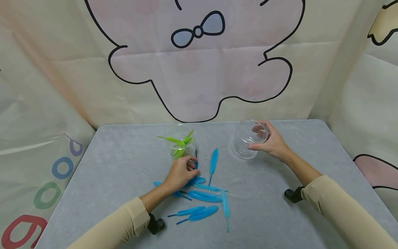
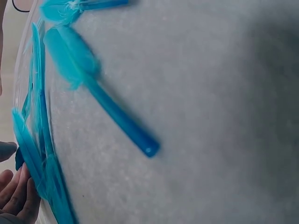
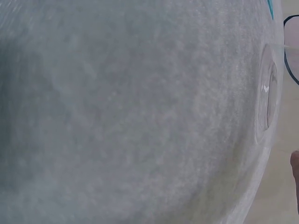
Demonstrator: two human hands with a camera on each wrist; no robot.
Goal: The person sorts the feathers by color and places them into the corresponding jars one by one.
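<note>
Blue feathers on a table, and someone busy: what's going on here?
A person's right grip holds a clear cup with no feathers in view inside it. Their left grip is among loose blue feathers on the grey table; whether it pinches one is hard to tell. Green feathers are in a second cup just past the left grip.

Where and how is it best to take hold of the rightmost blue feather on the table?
I would pinch the bare shaft of the rightmost blue feather, coming from the near side of the table. This end points that way and lies free, while the feathery end meets other blue feathers, which might get disturbed.
</note>
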